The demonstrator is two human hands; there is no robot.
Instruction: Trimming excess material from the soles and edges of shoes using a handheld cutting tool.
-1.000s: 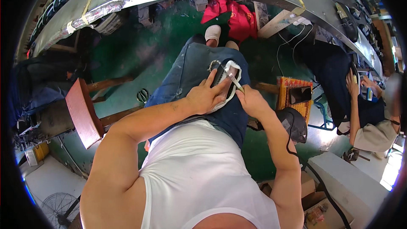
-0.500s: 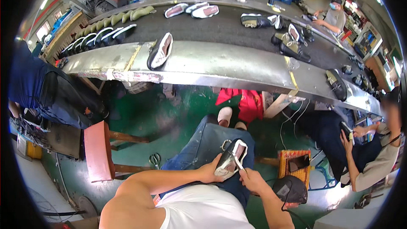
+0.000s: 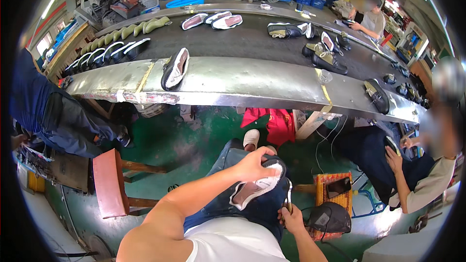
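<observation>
Above my lap, my left hand [image 3: 255, 164] is closed on a black and white shoe [image 3: 252, 190], gripping one dark end. The shoe is tilted, with its pale lining and reddish-brown insole facing up. Just to its right, my right hand [image 3: 292, 217] is closed around a slim metal hand tool [image 3: 290, 196] pointing up and away from me. The tool's exact kind is hard to make out, and it looks apart from the shoe. Ahead of me, another black and white shoe [image 3: 175, 69] rests on the bench's metal edge [image 3: 233, 80].
Several shoes stand on the dark conveyor belt [image 3: 208, 43] beyond the metal edge. At my left is a pink-topped stool [image 3: 110, 184]. On my right, a cap [image 3: 330, 217] and a phone [image 3: 338, 188] lie on a woven seat [image 3: 323, 184]. A co-worker [image 3: 422, 179] sits farther right.
My left hand has shifted to the shoe's far end, and the shoe has turned over its length. My right hand has drawn the tool away from the shoe. The view has shifted slightly.
</observation>
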